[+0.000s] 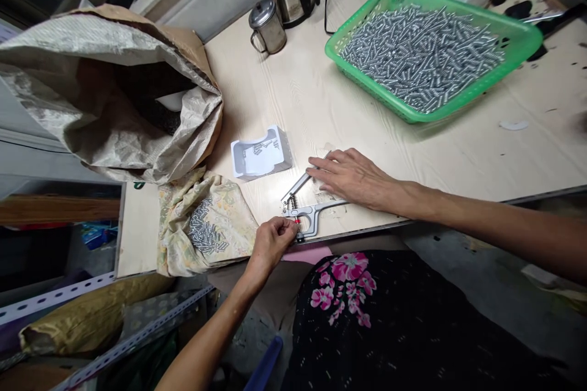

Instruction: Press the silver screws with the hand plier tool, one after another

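The left hand [271,245] pinches, contents hidden, at the press tool [313,212]; rightward, the right hand [355,177] spreads over its lever [297,187]; fingertips [291,230] need clearance.

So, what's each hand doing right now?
Left hand: pinched closed at the metal tool; whether anything's inside can't be told.
Right hand: open, fingers on that tool's upper handle.

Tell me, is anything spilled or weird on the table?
No clear spill, but a curved white scrap lies alone beside the green plastic basket, like litter, and dark marks spot the tabletop there, so it looks dirty.
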The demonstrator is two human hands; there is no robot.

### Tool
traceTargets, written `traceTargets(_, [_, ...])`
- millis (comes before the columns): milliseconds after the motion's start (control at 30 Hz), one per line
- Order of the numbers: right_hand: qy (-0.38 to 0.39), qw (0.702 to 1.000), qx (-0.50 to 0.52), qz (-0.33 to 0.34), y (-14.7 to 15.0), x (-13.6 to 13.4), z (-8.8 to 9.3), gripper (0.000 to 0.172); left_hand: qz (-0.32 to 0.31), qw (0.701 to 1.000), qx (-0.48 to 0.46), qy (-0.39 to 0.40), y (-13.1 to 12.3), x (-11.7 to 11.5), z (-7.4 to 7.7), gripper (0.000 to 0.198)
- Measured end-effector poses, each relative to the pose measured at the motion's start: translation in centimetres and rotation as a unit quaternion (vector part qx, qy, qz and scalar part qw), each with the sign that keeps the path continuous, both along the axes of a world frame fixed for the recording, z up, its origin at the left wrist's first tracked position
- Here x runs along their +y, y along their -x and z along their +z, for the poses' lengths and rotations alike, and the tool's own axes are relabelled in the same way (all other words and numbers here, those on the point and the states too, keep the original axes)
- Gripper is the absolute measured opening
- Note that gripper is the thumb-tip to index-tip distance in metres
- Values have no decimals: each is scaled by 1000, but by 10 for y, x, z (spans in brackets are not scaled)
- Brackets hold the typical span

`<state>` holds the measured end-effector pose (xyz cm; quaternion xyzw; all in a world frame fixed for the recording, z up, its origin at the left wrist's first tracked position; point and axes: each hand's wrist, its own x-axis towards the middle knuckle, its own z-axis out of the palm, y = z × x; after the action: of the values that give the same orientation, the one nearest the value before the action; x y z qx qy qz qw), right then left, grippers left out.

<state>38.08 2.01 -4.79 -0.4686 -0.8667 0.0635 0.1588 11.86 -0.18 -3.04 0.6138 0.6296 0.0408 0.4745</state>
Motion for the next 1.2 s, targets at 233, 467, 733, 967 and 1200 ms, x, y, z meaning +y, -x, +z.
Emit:
traceTargets(233, [-15, 994, -111, -5, -3, 27, -6, 27, 6, 1000, 18, -23, -4, -5, 6, 34])
traceTargets(467, [20, 999, -20, 36, -11, -8, 4, 69, 18, 1000, 6, -20, -5, -6, 5, 36])
traceTargets(733, [29, 999, -4, 45, -12, -31, 2, 76, -12, 999, 24, -37, -3, -6, 7, 33])
traceTargets(967, [57, 994, 85, 46, -1, -37, -1, 53, -160, 937, 54, -306, -24, -11, 16, 25])
traceTargets(1200, [53, 997, 59, -2, -5, -37, -1, 71, -383, 866, 94, -309, -59, 29, 7, 73])
